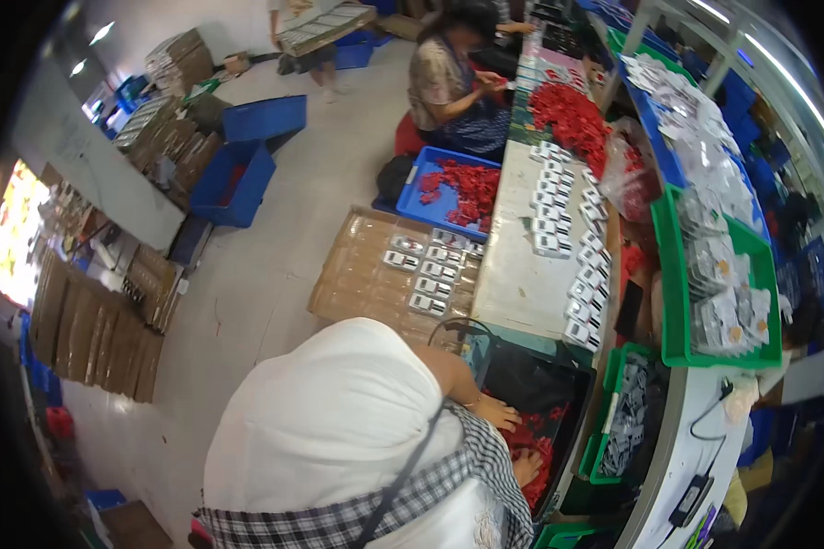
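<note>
In black bin [522, 380]: hands [499, 414] among red parts [533, 444], walls close.

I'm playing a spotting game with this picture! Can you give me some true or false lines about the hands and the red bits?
1. Both hands reach into a black bin of small red parts. True.
2. The blue tray on the floor holds green parts. False: red ones.
3. Small white boxes sit in rows on the long table. True.
4. The right hand holds a white box. False: it rests among red parts.
</note>
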The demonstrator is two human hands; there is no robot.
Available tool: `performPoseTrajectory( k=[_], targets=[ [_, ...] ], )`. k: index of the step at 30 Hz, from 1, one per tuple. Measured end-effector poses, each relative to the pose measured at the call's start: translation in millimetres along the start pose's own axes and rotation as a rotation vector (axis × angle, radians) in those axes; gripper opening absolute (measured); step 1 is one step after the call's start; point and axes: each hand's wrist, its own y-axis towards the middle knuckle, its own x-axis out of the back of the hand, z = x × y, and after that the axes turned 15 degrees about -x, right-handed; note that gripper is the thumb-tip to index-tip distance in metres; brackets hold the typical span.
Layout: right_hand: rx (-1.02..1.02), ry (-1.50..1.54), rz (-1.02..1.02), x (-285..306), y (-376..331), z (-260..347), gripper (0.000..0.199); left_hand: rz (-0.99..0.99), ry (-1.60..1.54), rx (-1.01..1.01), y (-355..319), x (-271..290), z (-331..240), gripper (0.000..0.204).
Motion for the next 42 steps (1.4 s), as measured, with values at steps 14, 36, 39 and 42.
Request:
performPoseTrajectory(
  k=[14, 36, 39, 42],
  targets=[
    [-0.097, -0.108, -0.122, 2.0, 8.5, 39.5, 0.034, -0.358, 0.057, -0.113, -4.6, 12.0, -8.7, 0.04],
    [-0.05, -0.065, 0.019, -39.7, -39.9, 44.2, 0.027, 0.206, -0.114, -0.153, 4.0, -0.3, 3.5, 0.047],
    [0.042, 0.018, 0.023, -40.7, -57.1, 52.5, 0.026, 0.302, -0.014, -0.047, 5.5, -5.8, 3.6, 0.051],
    [0.051, 0.339, -0.137, -31.0, -87.3, 54.7, 0.025, 0.234, 0.076, -0.085, -6.6, -9.4, -2.0, 0.056]
  ],
)
